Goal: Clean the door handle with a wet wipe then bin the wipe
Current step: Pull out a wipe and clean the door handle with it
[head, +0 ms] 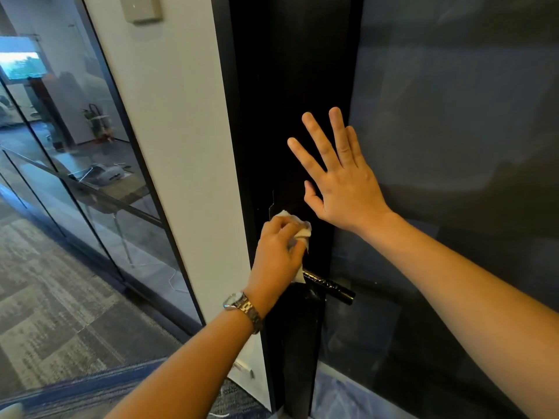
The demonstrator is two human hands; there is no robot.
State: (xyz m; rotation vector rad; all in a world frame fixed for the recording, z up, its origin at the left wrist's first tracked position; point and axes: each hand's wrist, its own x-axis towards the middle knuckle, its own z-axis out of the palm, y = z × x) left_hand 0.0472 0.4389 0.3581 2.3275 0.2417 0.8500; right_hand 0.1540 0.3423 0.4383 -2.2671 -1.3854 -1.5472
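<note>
A black lever door handle (331, 288) sticks out to the right from the black door stile (290, 116). My left hand (276, 258), with a metal watch on its wrist, grips a crumpled white wet wipe (298, 229) against the stile just above the handle's inner end; a corner of the wipe hangs down onto the handle. My right hand (338, 179) lies flat on the door higher up, fingers spread and straight, across the stile and the edge of the dark glass.
The door's dark glass panel (453, 131) fills the right side. A white wall strip (172, 146) stands left of the door frame, then glass partitions (75, 146) along a grey carpeted corridor (54, 313). A pale wall-mounted box (140, 7) sits at the top.
</note>
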